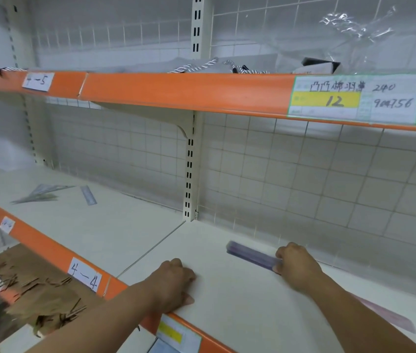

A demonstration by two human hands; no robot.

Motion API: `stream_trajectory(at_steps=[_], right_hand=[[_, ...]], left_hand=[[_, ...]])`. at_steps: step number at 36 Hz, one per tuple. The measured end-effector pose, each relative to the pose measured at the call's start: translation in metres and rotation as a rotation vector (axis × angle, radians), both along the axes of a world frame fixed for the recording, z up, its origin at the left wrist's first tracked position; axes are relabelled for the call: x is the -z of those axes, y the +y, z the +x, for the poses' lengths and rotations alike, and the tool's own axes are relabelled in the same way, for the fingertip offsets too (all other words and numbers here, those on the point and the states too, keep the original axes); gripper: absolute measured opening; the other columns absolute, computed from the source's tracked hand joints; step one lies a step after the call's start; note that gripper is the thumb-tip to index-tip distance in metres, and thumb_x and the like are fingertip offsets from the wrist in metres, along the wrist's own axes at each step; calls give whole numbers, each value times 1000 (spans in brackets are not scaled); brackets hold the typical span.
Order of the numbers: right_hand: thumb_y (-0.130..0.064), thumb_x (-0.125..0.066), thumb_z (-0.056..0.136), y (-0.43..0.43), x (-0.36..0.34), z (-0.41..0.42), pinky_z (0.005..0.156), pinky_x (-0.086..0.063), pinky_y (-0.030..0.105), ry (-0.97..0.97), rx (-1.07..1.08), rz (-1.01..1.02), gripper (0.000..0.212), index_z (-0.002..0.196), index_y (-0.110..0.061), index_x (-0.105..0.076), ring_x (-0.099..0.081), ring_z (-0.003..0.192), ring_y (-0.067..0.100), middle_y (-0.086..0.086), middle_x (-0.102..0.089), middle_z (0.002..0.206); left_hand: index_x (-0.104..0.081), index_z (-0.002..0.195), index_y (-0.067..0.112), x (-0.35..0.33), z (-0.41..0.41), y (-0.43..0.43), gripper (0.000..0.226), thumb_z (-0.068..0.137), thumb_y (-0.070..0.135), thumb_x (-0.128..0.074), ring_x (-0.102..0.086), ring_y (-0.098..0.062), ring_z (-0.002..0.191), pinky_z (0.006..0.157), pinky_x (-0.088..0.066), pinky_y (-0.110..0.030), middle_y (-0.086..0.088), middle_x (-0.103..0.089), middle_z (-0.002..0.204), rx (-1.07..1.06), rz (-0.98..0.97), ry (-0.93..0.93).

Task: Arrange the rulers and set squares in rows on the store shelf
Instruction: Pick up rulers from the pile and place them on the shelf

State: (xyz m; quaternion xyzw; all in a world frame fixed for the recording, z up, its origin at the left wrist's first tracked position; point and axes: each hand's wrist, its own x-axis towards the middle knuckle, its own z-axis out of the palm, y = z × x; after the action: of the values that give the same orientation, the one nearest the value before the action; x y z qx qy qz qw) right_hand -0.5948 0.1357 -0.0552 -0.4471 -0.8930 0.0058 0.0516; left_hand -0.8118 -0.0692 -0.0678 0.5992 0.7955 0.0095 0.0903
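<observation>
Head view; middle shelf [227,314], right bay. Right hand [297,267] grips the near end of a purple ruler [249,256]; fingers curled round that end; blur leaves open whether it is one ruler or a thin pack. The ruler lies flat on or just above the shelf, near the wire-grid back panel [303,174]; its long axis runs from the hand out to the left and slightly toward the back. Left hand [173,284] rests at the shelf's front edge; fingers curled under, nothing seen in them; well apart from the ruler, so the right hand is the working one. Judgement: step in hand is setting this ruler into a row along the back; the next move needs the long axis swung parallel to the panel. Set squares [38,193] and a short ruler [88,195] lie loose in the left bay; a pinkish ruler [393,321] lies beside the right forearm.
</observation>
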Motion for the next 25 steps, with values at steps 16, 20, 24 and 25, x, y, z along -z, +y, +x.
stream_trajectory(at_steps=[16,20,24,25], right_hand=[[-25,-58,89,6,4,-1,63,-36,26,7,-1,-72,13,88,-16,-49,-47,83,18,-2,-51,88],[-26,-55,91,6,5,-2,68,-35,24,-27,-19,-75,11,89,-17,-49,-47,82,16,0,-51,90],[-27,-52,94,4,5,-2,70,-35,25,-52,-31,-58,12,89,-18,-46,-47,83,17,0,-46,91],[-27,-51,94,3,4,-3,71,-35,25,-56,-33,-50,12,89,-18,-45,-46,83,17,0,-45,92]], left_hand=[[-39,143,25,-5,1,1,59,89,39,-61,-40,-26,125,107,-34,-32,-8,-40,133,4,-30,-22],[-37,144,26,-5,2,1,60,90,39,-61,-39,-25,125,107,-34,-32,-7,-39,133,0,-36,-31],[-37,144,26,-6,2,2,60,90,38,-61,-39,-25,126,107,-34,-32,-8,-39,134,1,-40,-25],[-37,144,26,-7,2,2,60,90,38,-61,-39,-25,126,107,-34,-32,-8,-39,134,0,-42,-24]])
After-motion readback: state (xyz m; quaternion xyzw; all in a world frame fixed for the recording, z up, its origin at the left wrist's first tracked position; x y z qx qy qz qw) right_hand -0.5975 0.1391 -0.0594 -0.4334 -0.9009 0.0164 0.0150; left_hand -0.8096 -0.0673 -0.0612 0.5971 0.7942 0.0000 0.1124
